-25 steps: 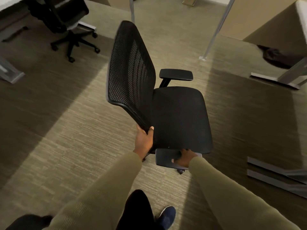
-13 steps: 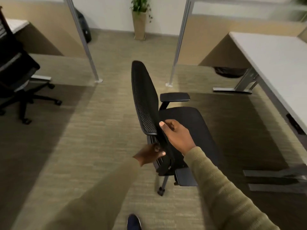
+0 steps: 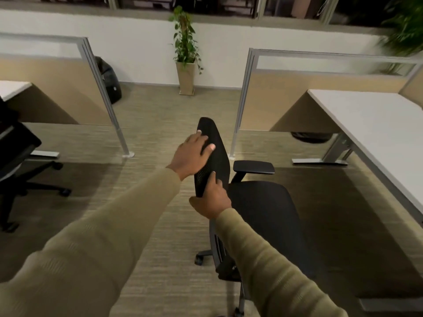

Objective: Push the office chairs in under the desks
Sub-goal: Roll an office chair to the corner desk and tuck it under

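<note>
1. While the fingers (image 3: 209, 148) of the left hand (image 3: 191, 157) lie spread and slightly curled over the top edge of the mesh backrest (image 3: 216, 156), the palm presses against its rear face, so that hand is closed loosely around the backrest.
2. Lower down, the right hand (image 3: 211, 200) clamps the near edge of the same backrest, thumb up along the mesh and the other fingers wrapped behind it out of sight.
3. Both olive sleeves (image 3: 109, 236) reach forward from the bottom of the view.
4. The office chair (image 3: 263, 213) stands on the carpet in the aisle, seat and armrest (image 3: 254, 167) turned toward the white desk (image 3: 370, 120) on the right, near it but not under it.
5. A second black chair (image 3: 16, 154) sits at the left edge beside another desk (image 3: 12, 88).
6. Partition panels (image 3: 320, 72) flank the aisle, and a potted plant (image 3: 185, 53) stands against the far wall.
</note>
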### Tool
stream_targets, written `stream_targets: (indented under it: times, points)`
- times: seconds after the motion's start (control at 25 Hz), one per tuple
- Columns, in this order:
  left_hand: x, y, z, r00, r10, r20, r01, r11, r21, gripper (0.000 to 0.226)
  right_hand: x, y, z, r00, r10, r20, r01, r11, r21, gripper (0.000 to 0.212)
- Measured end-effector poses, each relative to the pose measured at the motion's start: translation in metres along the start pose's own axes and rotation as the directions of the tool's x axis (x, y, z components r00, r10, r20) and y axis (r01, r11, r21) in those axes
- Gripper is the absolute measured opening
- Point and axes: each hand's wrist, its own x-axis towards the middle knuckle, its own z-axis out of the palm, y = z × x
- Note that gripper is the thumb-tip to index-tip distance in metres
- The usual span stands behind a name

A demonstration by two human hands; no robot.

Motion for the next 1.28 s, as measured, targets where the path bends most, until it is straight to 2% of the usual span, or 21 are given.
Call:
stream_targets:
  times: [0.04,0.12,0.24,0.56,0.76,0.92,1.08,1.28]
  points:
    - [0.018,0.000,0.008,0.995,0.084,0.056,-0.088,0.993,0.078,0.057,0.019,0.003,-0.006,1.000,-0.017,0.023,0.015,0.996,0.085,0.106]
    - [0.051,-0.006,0.024,0.974,0.183,0.132,-0.199,0.972,0.121,0.055,0.051,0.010,-0.020,0.998,-0.057,0.022,0.052,0.979,0.200,0.108]
    - [0.100,-0.019,0.039,0.966,0.186,0.180,-0.201,0.977,0.065,0.051,0.097,0.018,-0.036,0.996,-0.079,0.035,0.068,0.967,0.244,0.112]
    - [0.248,-0.023,0.079,0.953,0.171,0.250,-0.166,0.985,-0.041,0.049,0.197,0.049,-0.094,0.997,-0.070,0.044,0.059,0.974,0.221,0.123]
    - [0.351,-0.018,0.114,0.944,0.264,0.195,-0.230,0.956,-0.181,0.046,0.242,0.087,-0.143,0.998,-0.053,-0.016,0.055,0.964,0.259,0.117]
    - [0.429,0.001,0.143,0.920,0.357,0.162,-0.320,0.922,-0.217,0.062,0.280,0.113,-0.198,0.997,0.011,-0.070,-0.005,0.995,0.096,0.104]
    - [0.497,0.026,0.171,0.876,0.422,0.234,-0.385,0.904,-0.187,0.077,0.331,0.130,-0.227,0.960,0.077,-0.271,-0.099,0.993,-0.068,0.092]
    - [0.563,0.054,0.201,0.827,0.469,0.310,-0.443,0.883,-0.156,0.070,0.379,0.163,-0.260,0.904,0.183,-0.386,-0.220,0.974,-0.053,0.080]
